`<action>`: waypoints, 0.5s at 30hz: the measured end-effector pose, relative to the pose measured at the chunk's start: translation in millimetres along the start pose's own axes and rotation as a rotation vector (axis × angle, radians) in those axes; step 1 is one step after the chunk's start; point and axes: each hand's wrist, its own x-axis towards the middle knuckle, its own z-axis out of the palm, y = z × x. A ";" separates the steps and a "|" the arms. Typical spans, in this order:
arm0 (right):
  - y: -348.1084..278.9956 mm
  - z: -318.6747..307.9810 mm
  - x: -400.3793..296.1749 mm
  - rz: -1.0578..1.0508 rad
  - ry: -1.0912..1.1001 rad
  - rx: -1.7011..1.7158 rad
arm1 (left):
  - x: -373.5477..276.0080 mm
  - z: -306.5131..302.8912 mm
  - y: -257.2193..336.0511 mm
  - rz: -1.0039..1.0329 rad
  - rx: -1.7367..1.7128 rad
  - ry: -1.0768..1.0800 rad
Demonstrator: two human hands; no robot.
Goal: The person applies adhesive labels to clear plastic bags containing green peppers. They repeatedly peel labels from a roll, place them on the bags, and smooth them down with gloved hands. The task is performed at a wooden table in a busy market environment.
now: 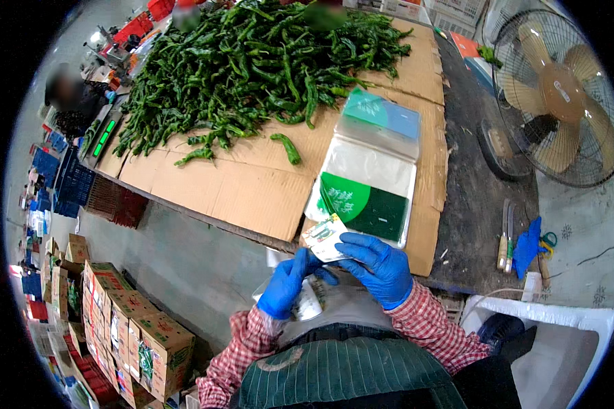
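My right hand (376, 266), in a blue glove, pinches a small white printed label (325, 239) between thumb and fingers. Close to the label's lower left edge are the gloved fingers of my left hand (285, 287). That hand curls around a white printed item (308, 302), perhaps a roll, partly hidden by the palm and fingers. Just beyond the label lies a stack of clear plastic bags (373, 163) with green printed panels, flat on cardboard (235, 189). A large heap of green peppers (245, 66) covers the far part of the table, and a single pepper (286, 149) lies apart.
At the right stands an electric fan (560, 94). Two knives (505, 237), a blue glove (528, 248) and scissors (548, 243) lie nearer. A foam box (540, 312) is below. Left are a scale (104, 138), a person (74, 105) and stacked cartons (133, 327).
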 end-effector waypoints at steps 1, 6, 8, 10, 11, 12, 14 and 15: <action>3.9 -0.2 -6.2 0.001 -0.021 -0.016 | 8.5 7.0 -2.7 -0.070 -0.164 -0.030; 4.3 -7.8 -17.2 0.154 0.024 0.052 | 17.7 9.9 -11.1 -0.151 0.065 0.035; 9.3 -12.6 -20.2 0.406 0.136 0.298 | 17.7 12.4 -9.1 -0.146 0.154 0.037; 30.6 -15.1 -27.6 0.565 0.105 0.482 | 16.6 16.5 -0.6 -0.141 0.365 0.008; 37.3 -16.8 -28.3 0.643 0.090 0.576 | 17.5 18.3 2.0 -0.136 0.471 -0.008; 29.4 -23.1 -20.6 0.698 0.059 0.576 | 18.7 20.6 -1.7 -0.118 0.421 -0.014; 38.7 -14.5 -26.7 0.706 0.029 0.511 | 22.3 22.7 -2.7 -0.109 0.476 -0.063; 40.1 -11.1 -28.5 0.710 0.010 0.479 | 23.2 22.9 -4.7 -0.105 0.500 -0.085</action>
